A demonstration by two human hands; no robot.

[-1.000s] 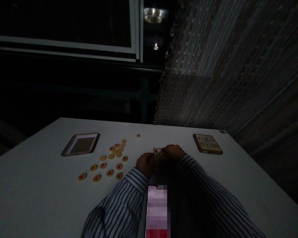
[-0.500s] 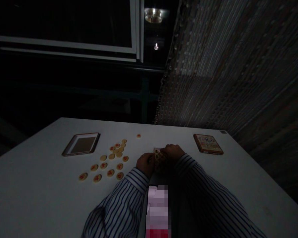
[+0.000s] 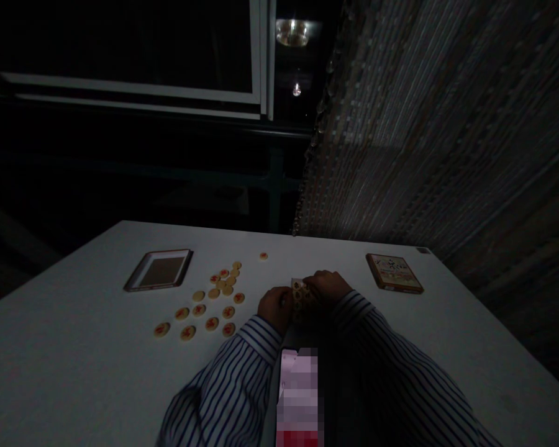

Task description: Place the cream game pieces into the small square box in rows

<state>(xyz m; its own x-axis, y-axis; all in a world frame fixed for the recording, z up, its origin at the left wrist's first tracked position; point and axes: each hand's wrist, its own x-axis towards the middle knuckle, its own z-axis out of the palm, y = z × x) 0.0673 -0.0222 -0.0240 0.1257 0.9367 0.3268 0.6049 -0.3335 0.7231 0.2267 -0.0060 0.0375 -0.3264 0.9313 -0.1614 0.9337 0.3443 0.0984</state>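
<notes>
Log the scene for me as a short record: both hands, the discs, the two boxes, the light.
left hand: left hand at near-left side of clustered discs; grip unclear
right hand: right hand at their right, partly covering them
loose discs: scattered discs left of the hands, some red-marked, some plain
open box: shallow open box, left, beyond most discs
printed box: printed box, right
light: dim

I can read nothing for certain: the red characters on many of the round pieces [image 3: 212,323] to my left, and the dark ones across the flat box [image 3: 394,273] to my right, are too small and dim.
</notes>
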